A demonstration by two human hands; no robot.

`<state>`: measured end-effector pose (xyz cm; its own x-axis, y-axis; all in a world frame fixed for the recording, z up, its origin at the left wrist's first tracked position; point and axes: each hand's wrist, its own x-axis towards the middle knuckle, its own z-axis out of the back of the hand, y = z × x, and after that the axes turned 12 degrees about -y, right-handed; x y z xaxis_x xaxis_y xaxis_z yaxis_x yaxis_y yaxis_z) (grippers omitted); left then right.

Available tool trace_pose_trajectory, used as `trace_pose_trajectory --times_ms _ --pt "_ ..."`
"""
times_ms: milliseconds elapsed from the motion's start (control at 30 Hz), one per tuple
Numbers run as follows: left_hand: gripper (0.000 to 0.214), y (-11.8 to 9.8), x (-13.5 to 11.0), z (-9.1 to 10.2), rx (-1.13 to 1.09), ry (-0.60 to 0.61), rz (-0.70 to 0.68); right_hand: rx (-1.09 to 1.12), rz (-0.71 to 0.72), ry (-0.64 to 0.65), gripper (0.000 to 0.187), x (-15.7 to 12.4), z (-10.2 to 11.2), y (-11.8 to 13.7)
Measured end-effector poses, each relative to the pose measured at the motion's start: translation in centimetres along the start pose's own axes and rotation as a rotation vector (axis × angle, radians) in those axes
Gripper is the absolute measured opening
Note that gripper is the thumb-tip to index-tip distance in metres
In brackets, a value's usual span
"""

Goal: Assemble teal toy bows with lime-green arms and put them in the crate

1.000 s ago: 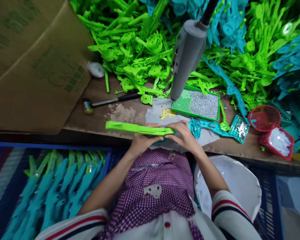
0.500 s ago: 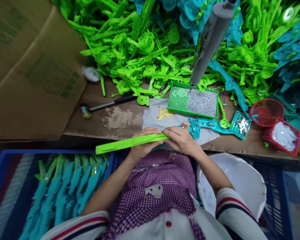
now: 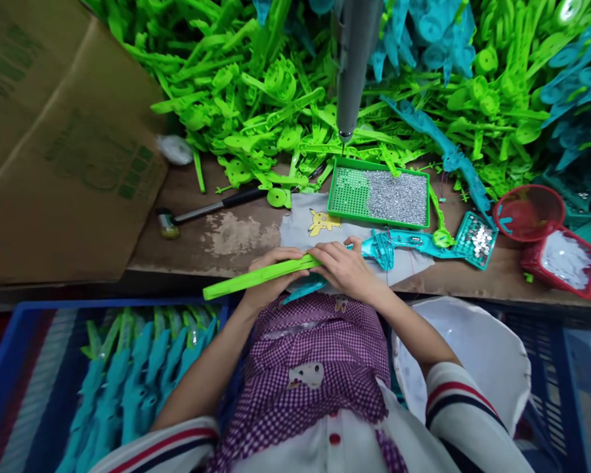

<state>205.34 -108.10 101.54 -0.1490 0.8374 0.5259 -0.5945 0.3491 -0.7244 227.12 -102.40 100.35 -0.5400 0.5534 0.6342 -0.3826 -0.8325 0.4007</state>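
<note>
A long lime-green plastic part point(image 3: 246, 281) lies slantwise across my hands at the bench's front edge. My left hand point(image 3: 270, 289) is closed round its middle from behind and below. Fingers of my right hand point(image 3: 345, 268) press on its right end. Beneath my right hand is a teal plastic part point(image 3: 404, 240); its wider right portion rests on the bench over a grey cloth point(image 3: 300, 223), and a pointed teal end shows below my fingers. How the green and teal parts meet is hidden by my hands.
A hanging electric screwdriver point(image 3: 353, 72) points down above a green screw tray point(image 3: 331, 197). Green and teal parts heap behind. A hammer point(image 3: 211, 207), a teal tray of metal pieces point(image 3: 475, 240), red containers point(image 3: 529, 211), a cardboard box point(image 3: 69, 151) and a blue crate point(image 3: 24, 328) stand around.
The hanging screwdriver has swung left and hangs more upright. The green part's free left end has shifted right, and more of the teal tip shows under my hands.
</note>
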Motion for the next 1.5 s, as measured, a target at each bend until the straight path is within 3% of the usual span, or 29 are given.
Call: trace_pose_trajectory --times_ms 167,367,500,567,700,1067,1200,1333,1500 --pt "0.028 0.1 0.3 -0.5 0.083 0.006 -0.055 -0.014 0.061 -0.034 0.036 -0.4 -1.0 -1.1" --pt "0.032 0.7 0.9 -0.7 0.14 0.032 -0.016 -0.011 0.05 -0.055 0.036 0.0 -1.4 -1.8" --pt "0.037 1.2 1.4 -0.9 0.06 0.0 0.009 -0.015 0.022 -0.065 0.038 0.3 -1.1 -1.5" --pt "0.039 1.2 1.9 -1.2 0.01 0.01 -0.053 0.002 0.028 -0.058 0.039 0.3 -1.0 -1.4" --pt "0.033 0.6 2.4 -1.5 -0.016 0.051 -0.198 0.014 0.021 -0.049 0.037 0.0 -0.9 -1.4" --pt "0.029 -1.8 2.2 -1.7 0.043 0.009 -0.245 0.003 0.097 -0.088 0.033 -0.2 -0.2 -1.6" --pt "0.03 -1.0 2.3 -1.5 0.033 0.034 -0.165 0.049 0.012 -0.111 0.034 0.0 -0.5 -1.5" --pt "0.043 -0.4 2.9 -1.2 -0.107 -0.02 0.06 0.225 -0.064 -0.147 0.04 0.4 -0.1 -1.8" --pt "0.071 -1.9 3.0 -2.3 -0.357 -0.046 0.274 0.303 -0.138 -0.441 0.032 -0.5 -1.6 -1.5"
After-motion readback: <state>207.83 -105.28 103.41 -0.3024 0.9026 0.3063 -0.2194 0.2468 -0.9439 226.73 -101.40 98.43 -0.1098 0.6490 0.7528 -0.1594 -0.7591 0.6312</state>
